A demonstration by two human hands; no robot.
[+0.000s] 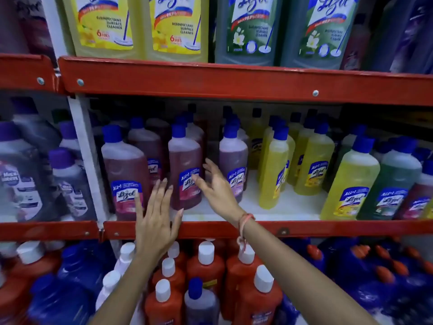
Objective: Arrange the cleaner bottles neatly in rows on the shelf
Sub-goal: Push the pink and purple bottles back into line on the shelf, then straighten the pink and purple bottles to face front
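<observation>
On the middle shelf (pixel 293 202) stand rows of blue-capped cleaner bottles. A dark red bottle (pixel 125 167) stands at the front left, a second red one (pixel 185 160) beside it, and a purple one (pixel 233 158) to its right. Yellow bottles (pixel 275 170) follow further right. My left hand (pixel 154 221) is open, fingers spread, in front of the gap between the two red bottles, holding nothing. My right hand (pixel 215 186) is open too, its fingertips at the label of the second red bottle, not gripping it.
The red shelf lip (pixel 328 228) runs just below my hands. Big yellow and green bottles (pixel 178 26) fill the shelf above. Orange bottles with white caps (pixel 206 266) and blue jugs stand below. A white upright post (pixel 86 156) divides off grey bottles at the left.
</observation>
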